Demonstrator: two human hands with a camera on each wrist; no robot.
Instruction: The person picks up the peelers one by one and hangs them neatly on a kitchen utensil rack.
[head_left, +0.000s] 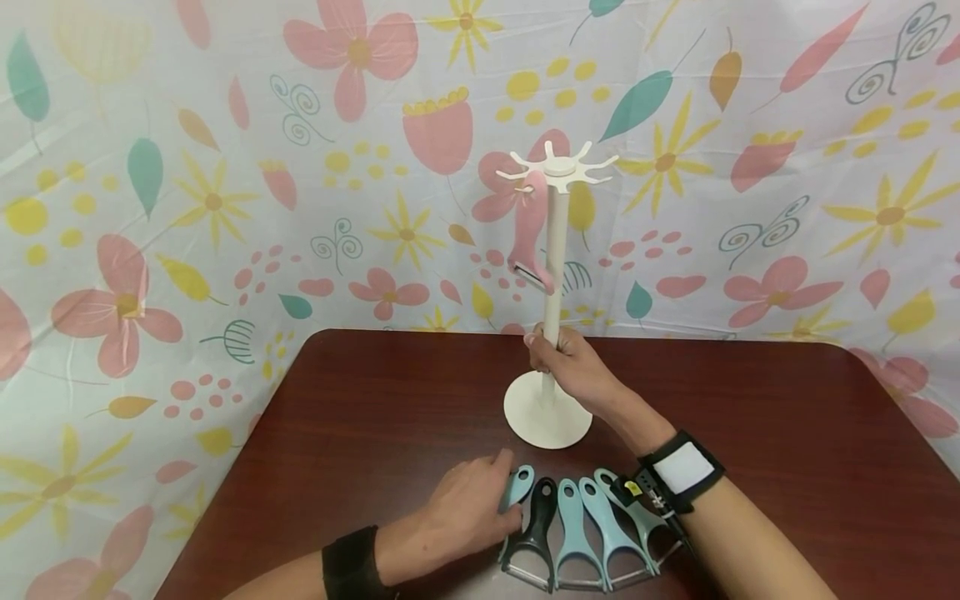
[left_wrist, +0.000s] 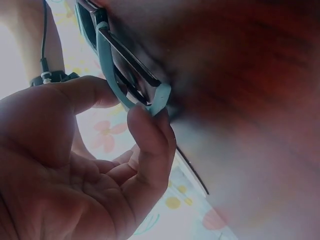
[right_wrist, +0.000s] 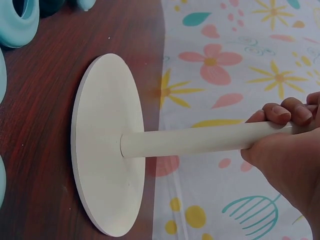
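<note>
A white stand (head_left: pixel 547 417) with a round base and a ring of prongs on top stands upright on the table. My right hand (head_left: pixel 577 365) grips its pole (right_wrist: pixel 190 141) a little above the base. From one prong hangs a pink peeler (head_left: pixel 529 218), blade end down. At the left end of a fanned row, my left hand (head_left: pixel 467 504) pinches a light blue peeler (head_left: pixel 519 483) between thumb and fingers; the hand covers most of it in the head view. Beside it lie a black peeler (head_left: pixel 542 515) and three light blue peelers (head_left: pixel 573 518).
The dark brown table (head_left: pixel 375 417) has rounded far corners. A flower-printed cloth (head_left: pixel 225 125) hangs behind and to the left of it. A band with a small device (head_left: pixel 678 473) sits on my right wrist, and a black band (head_left: pixel 352 562) on my left.
</note>
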